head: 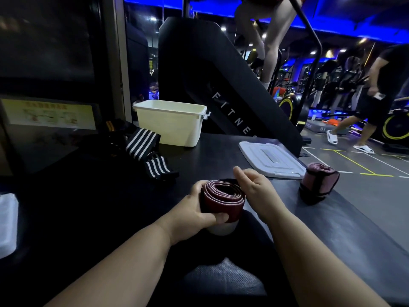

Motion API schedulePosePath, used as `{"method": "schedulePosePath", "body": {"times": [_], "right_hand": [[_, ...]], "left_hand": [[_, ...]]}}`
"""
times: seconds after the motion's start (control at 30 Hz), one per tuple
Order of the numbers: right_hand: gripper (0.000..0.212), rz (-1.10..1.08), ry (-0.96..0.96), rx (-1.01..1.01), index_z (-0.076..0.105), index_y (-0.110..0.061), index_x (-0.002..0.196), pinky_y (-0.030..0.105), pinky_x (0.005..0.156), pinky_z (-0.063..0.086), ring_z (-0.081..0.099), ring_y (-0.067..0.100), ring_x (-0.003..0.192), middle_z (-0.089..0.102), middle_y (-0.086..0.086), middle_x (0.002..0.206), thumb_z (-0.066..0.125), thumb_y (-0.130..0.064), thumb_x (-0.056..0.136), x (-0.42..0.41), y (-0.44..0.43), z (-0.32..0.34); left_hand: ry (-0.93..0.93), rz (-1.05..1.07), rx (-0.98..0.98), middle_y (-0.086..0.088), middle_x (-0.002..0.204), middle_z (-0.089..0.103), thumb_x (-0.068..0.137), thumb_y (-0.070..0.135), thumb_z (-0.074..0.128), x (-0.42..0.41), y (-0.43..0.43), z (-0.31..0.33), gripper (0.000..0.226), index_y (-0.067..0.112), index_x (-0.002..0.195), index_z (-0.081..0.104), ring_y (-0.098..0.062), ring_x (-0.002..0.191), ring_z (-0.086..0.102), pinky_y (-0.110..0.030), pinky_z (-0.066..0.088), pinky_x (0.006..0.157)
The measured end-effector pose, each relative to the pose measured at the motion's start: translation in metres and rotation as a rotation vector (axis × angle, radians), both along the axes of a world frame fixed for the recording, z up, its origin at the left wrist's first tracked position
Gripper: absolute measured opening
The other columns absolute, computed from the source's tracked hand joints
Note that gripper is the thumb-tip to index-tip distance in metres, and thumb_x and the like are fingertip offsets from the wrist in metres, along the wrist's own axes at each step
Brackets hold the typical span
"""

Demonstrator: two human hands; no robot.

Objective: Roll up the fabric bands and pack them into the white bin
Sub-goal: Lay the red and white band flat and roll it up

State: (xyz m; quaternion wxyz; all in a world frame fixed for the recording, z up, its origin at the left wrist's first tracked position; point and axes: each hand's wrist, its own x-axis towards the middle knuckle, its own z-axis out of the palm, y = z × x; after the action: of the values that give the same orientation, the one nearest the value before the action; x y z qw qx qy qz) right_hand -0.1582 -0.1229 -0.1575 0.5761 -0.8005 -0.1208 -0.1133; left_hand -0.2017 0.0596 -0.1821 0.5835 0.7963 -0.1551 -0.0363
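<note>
Finishing rolling the dark red fabric band (223, 197), clamped in the grip of the left hand (194, 210) with the right hand (254, 191) loose beside it; next, carry it into the white bin (172, 127) well ahead.

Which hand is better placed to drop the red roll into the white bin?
Left. The left hand already grips the red roll, and the white bin stands open ahead and to the left. The right hand only sits beside the roll, nearer the lid.
</note>
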Motion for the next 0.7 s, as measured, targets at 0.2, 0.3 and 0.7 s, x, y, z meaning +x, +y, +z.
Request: {"method": "schedulePosePath", "body": {"times": [0.2,0.3,0.7], "right_hand": [[0.05,0.159,0.025,0.374,0.064,-0.013,0.07,0.036,0.074,0.04,0.049,0.021,0.075,0.055,0.005,0.074,0.074,-0.062,0.066,-0.005,-0.009,-0.003],[0.054,0.27,0.091,0.451,0.056,-0.017,0.063,0.032,0.068,0.039,0.047,0.022,0.066,0.048,0.012,0.066,0.078,-0.066,0.063,-0.009,-0.008,-0.003],[0.049,0.156,-0.173,0.148,0.047,0.002,0.061,0.034,0.061,0.031,0.037,0.019,0.061,0.036,0.011,0.06,0.066,-0.042,0.071,-0.016,-0.016,-0.003]], "left_hand": [[-0.031,0.02,-0.067,0.01,0.125,0.062,0.048,0.04,0.085,0.001,-0.002,-0.002,0.083,0.041,0.122,0.046,-0.003,0.118,0.057,-0.026,0.043,0.104],[-0.039,0.046,-0.084,0.007,0.116,0.068,0.051,0.027,0.087,-0.003,-0.003,0.001,0.069,0.037,0.112,0.056,-0.003,0.109,0.063,-0.027,0.048,0.1],[-0.1,0.139,-0.108,0.008,0.107,0.07,0.066,0.006,0.087,-0.006,-0.005,0.002,0.054,0.033,0.103,0.058,0.002,0.098,0.065,-0.02,0.052,0.09]]}}
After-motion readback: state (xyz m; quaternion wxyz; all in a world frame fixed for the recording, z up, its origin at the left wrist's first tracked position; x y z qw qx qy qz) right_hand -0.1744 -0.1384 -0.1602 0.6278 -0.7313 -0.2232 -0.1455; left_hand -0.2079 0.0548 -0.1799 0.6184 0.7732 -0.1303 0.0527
